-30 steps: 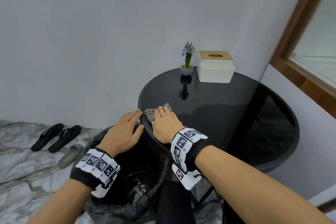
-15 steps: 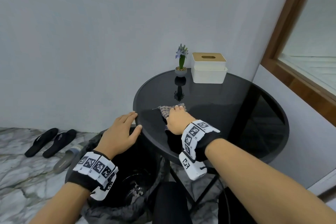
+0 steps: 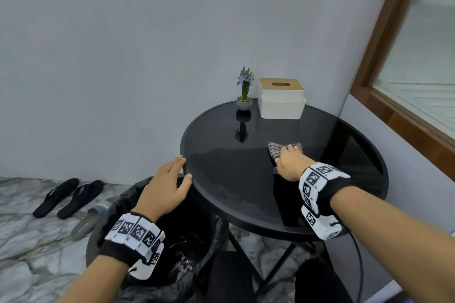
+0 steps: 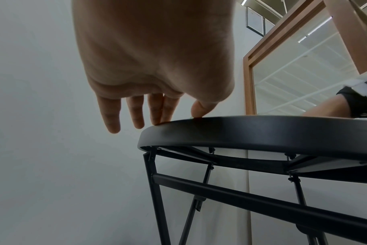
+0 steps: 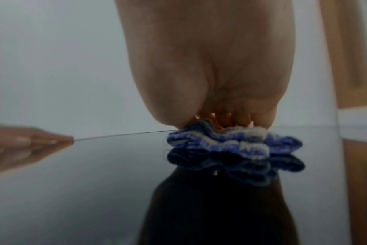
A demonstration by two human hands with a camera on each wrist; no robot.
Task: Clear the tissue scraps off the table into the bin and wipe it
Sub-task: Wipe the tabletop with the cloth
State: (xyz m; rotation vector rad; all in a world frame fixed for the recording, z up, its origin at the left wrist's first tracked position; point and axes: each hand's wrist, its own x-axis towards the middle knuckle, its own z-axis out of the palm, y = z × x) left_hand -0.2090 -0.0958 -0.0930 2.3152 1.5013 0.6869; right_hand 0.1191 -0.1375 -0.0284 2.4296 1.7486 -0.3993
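A round black glass table (image 3: 221,179) stands against the wall. My right hand (image 3: 289,160) lies on its right-centre and presses a blue-grey knitted cloth (image 3: 274,149) flat against the glass. In the right wrist view the cloth (image 5: 220,140) is bunched under my fingers. My left hand (image 3: 167,184) rests on the table's left rim (image 4: 241,131) with straight fingers (image 4: 136,112), holding nothing. Below it stands a black-lined bin (image 3: 138,204) with white scraps (image 3: 183,263) at the bottom. No scraps show on the tabletop.
A small potted flower (image 3: 244,98) and a white tissue box (image 3: 282,98) stand at the table's far edge by the wall. Black slippers (image 3: 69,197) and a grey one (image 3: 88,219) lie on the marble floor. A wooden window frame (image 3: 384,56) is to the right.
My right hand has slid the cloth from the table's left edge, beside my left hand, rightward across the glass. The left hand has stayed on the rim.
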